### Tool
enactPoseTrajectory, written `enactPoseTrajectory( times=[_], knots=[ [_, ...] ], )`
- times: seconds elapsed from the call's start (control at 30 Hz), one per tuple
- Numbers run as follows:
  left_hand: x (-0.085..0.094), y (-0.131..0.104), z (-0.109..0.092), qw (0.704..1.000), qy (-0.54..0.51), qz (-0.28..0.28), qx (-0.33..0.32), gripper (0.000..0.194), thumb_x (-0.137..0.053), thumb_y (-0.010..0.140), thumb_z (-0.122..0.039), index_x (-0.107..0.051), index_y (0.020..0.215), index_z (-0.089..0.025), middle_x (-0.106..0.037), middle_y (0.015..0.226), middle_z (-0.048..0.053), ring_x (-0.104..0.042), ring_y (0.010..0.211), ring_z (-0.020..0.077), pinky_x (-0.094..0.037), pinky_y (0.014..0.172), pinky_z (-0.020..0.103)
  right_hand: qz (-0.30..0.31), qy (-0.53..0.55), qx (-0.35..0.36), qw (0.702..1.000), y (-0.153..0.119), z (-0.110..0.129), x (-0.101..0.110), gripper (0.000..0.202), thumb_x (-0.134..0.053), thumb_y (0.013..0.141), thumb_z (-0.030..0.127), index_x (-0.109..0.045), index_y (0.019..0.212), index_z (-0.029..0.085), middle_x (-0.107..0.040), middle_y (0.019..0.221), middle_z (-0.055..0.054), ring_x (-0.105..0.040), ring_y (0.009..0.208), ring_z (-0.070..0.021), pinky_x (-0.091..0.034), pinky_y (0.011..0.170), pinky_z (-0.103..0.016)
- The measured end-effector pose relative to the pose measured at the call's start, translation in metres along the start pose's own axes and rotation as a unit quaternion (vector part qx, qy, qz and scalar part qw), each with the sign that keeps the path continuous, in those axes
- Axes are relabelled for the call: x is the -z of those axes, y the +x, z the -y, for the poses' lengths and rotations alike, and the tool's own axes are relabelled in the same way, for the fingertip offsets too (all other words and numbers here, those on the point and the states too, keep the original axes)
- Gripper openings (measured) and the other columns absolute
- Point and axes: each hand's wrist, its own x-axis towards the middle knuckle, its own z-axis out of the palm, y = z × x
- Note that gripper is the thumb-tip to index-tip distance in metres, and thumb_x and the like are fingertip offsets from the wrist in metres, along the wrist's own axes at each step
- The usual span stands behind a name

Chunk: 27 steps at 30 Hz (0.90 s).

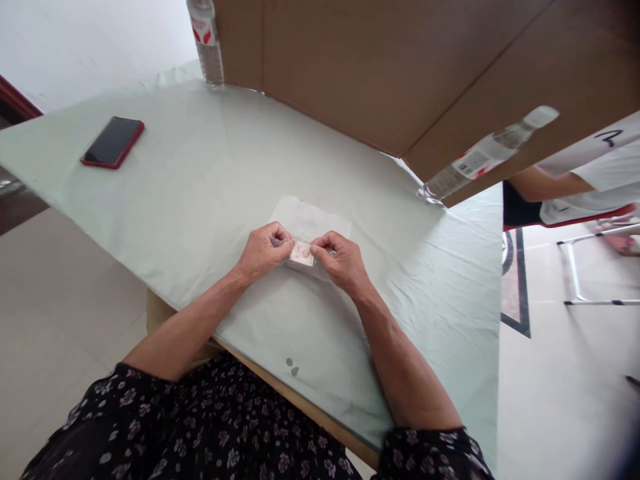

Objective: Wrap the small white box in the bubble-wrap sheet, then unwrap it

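Observation:
Between my two hands is a small flat whitish packet point(302, 254) with red printing; what kind of packet it is I cannot tell. My left hand point(264, 252) pinches its left edge between thumb and forefinger. On the other side, the closed thumb and forefinger of my right hand point(342, 260) grip the right edge. Beneath the packet and hands lies a thin white sheet point(313, 219), paper or tissue, partly covered by them. Something clear and shiny shows around the packet, perhaps plastic film.
A phone in a red case point(114, 143) lies at the left on the pale green tablecloth point(200, 173). A brown cardboard screen point(340, 67) stands at the back, with one water bottle point(206, 43) at its left and another bottle point(485, 157) at its right. Beyond it, a person's arm point(545, 183) shows.

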Motion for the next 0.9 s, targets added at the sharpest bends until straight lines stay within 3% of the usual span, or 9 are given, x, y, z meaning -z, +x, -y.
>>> enactPoseTrajectory(
  times=[0.57,0.73,0.8,0.9],
  knots=[
    [-0.005,-0.001,0.001,1.000,-0.020,-0.008,0.001,0.013,-0.063,0.071,-0.029,-0.055,0.070,-0.019,-0.071,0.081,0.002,-0.062,0.071,0.0131,-0.048,0.067,0.025,-0.023,-0.056,0.029,0.998,-0.003,0.002,-0.003,0.010,-0.058,0.084,0.029,-0.061,0.076,0.023,-0.073,0.078,-0.001,-0.065,0.074,-0.0178,-0.047,0.072,-0.031],
    [-0.005,-0.001,0.000,1.000,-0.021,-0.003,-0.003,0.012,-0.062,0.071,-0.028,-0.055,0.069,-0.019,-0.070,0.081,0.002,-0.061,0.070,0.0131,-0.047,0.066,0.025,0.021,-0.060,0.021,0.998,0.002,-0.001,0.003,0.010,-0.058,0.085,0.027,-0.062,0.077,0.022,-0.071,0.075,0.000,-0.063,0.071,-0.0169,-0.045,0.066,-0.029],
    [-0.004,-0.002,0.000,1.000,-0.019,-0.006,-0.002,0.012,-0.062,0.071,-0.029,-0.054,0.069,-0.019,-0.071,0.081,0.002,-0.061,0.071,0.0133,-0.046,0.066,0.025,0.027,-0.074,0.019,0.997,0.002,-0.001,0.008,0.009,-0.057,0.086,0.026,-0.065,0.082,0.022,-0.073,0.080,-0.002,-0.065,0.075,-0.0182,-0.046,0.067,-0.030],
    [-0.005,-0.002,0.001,1.000,-0.015,-0.006,-0.002,0.013,-0.062,0.071,-0.029,-0.054,0.069,-0.020,-0.071,0.081,0.002,-0.062,0.072,0.0136,-0.047,0.067,0.025,-0.026,-0.141,0.073,0.987,-0.003,0.006,0.016,0.013,-0.058,0.091,0.027,-0.069,0.094,0.022,-0.077,0.096,-0.006,-0.069,0.090,-0.0226,-0.048,0.080,-0.036]
  ],
)
